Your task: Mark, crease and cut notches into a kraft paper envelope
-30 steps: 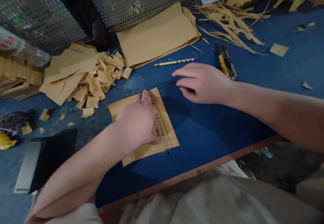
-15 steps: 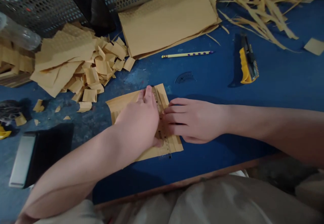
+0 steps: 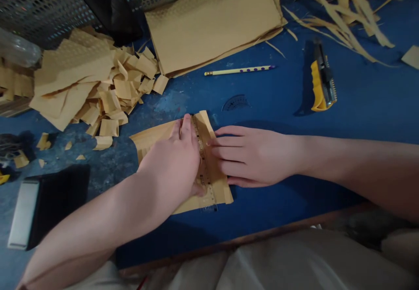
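Note:
A brown paper sheet [image 3: 212, 150] lies on the blue table near its front edge. Across it runs a clear ruler [image 3: 204, 167], parallel to the paper's right edge. My left hand [image 3: 173, 159] presses flat on the ruler and paper, fingers stretched toward the back and thumb near the ruler's lower part. My right hand [image 3: 250, 154] rests at the paper's right edge, its fingers extended and touching the paper, which is raised in a narrow fold there.
Behind lie a pencil [image 3: 240, 70], a protractor [image 3: 236, 102] and a yellow cutter [image 3: 322, 80]. Stacked brown paper [image 3: 216, 23] is at the back, with cut pieces [image 3: 124, 89] left and paper strips [image 3: 347, 15] right. A black and silver object [image 3: 24, 213] sits left.
My right hand's fingers have drawn back to the paper's right edge, showing more paper between them and the ruler. The view has shifted slightly.

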Demonstrator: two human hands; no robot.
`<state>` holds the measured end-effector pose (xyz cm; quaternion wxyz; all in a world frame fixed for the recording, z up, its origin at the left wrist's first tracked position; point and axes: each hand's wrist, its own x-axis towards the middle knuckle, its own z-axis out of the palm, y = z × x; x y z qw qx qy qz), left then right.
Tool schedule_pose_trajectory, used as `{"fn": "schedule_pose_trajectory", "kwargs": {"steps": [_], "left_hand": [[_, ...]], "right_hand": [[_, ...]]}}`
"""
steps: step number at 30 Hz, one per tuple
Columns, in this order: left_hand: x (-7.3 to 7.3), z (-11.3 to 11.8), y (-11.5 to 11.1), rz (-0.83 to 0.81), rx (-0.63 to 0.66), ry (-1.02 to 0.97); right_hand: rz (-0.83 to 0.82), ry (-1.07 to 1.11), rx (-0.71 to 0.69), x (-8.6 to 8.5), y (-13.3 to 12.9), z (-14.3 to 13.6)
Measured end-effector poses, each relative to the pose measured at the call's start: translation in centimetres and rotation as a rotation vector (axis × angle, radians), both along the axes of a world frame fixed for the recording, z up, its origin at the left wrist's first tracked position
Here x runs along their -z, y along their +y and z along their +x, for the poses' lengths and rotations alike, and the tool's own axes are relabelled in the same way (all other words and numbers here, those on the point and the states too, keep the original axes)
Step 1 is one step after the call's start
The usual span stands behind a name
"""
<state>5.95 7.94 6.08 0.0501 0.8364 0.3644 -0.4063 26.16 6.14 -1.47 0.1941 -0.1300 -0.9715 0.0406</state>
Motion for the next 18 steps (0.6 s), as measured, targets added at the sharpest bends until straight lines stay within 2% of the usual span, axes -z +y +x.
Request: {"fn": "schedule_pose_trajectory", "kwargs": {"steps": [5, 10, 18], "left_hand": [[0.5, 0.1, 0.0, -0.004, -0.017, -0.056], [1.3, 0.0, -0.3, 0.013, -0.011, -0.181], [1.4, 0.0, -0.3, -0.003, -0.026, -0.159]], "right_hand": [[-0.005, 0.001, 0.103, 0.0, 0.0, 0.3], [-0.141, 0.005, 0.189, 0.0, -0.5, 0.2], [-0.216, 0.023, 0.294, -0.3, -2.0, -0.6]]}}
